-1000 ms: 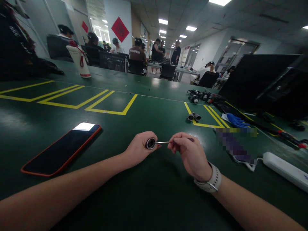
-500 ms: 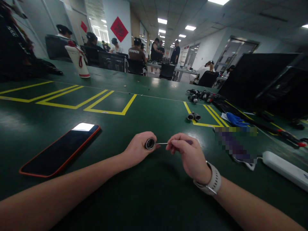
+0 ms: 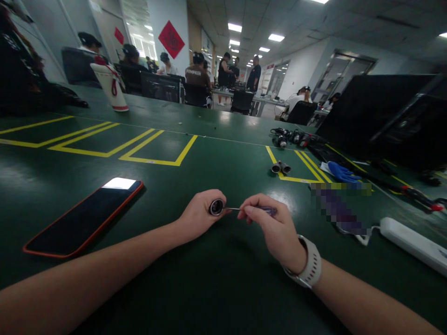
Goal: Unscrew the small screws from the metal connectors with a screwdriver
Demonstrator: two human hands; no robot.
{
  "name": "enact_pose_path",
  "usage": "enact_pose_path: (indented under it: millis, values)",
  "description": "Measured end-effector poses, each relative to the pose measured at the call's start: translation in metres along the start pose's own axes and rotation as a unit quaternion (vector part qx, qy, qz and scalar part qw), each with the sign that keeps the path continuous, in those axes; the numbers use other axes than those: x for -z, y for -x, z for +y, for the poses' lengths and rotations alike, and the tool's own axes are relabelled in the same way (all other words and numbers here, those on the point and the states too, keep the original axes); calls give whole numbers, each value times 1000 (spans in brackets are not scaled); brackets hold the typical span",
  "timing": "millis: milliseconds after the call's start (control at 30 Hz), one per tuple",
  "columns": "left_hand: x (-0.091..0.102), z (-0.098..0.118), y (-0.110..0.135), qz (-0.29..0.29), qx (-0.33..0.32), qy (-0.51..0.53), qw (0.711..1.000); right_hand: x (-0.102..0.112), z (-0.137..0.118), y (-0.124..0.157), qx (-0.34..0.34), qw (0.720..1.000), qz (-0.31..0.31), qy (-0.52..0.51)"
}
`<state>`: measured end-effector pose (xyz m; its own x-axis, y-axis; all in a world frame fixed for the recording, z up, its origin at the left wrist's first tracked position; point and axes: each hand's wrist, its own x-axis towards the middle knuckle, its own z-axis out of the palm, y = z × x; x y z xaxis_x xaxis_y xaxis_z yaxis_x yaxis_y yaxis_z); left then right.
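My left hand (image 3: pixel 200 216) is wrapped round a dark cylindrical part with a metal rim (image 3: pixel 217 207), its round open end facing me. Most of that part is hidden by my fingers. My right hand (image 3: pixel 267 223) grips a small screwdriver (image 3: pixel 268 211) by its purplish, see-through handle. The thin metal shaft points left and reaches the side of the cylindrical part; its tip is hidden beside my left fingertips. Both hands are just above the green table (image 3: pixel 195 288). A pale watch is on my right wrist.
On the left lies a phone (image 3: pixel 84 218) in an orange case. Two short metal tubes (image 3: pixel 281 167) sit beyond my right hand, with several dark connectors (image 3: pixel 291 138) behind. Farther right are a blue glove (image 3: pixel 342 172) and a white power strip (image 3: pixel 414 246). A cup (image 3: pixel 110 88) stands at the back left.
My right hand has turned slightly, so more of the screwdriver's handle shows. The left hand keeps its hold on the cylindrical part. The whole view has shifted a little.
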<state>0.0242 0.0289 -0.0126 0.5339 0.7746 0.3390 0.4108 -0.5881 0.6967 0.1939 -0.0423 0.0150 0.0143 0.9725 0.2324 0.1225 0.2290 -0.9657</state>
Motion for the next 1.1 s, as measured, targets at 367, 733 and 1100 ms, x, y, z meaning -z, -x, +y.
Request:
enact_pose_path:
  millis: [367, 733, 1100]
  values:
    - [1, 4, 0, 0, 10, 36, 999, -2, 7, -9, -113, 969, 27, -216]
    - [3, 6, 1, -13, -8, -11, 1000, 0, 1, -2, -48, 995, 2, -88]
    - [2, 3, -2, -6, 32, 93, 995, -2, 6, -6, -67, 981, 38, -176]
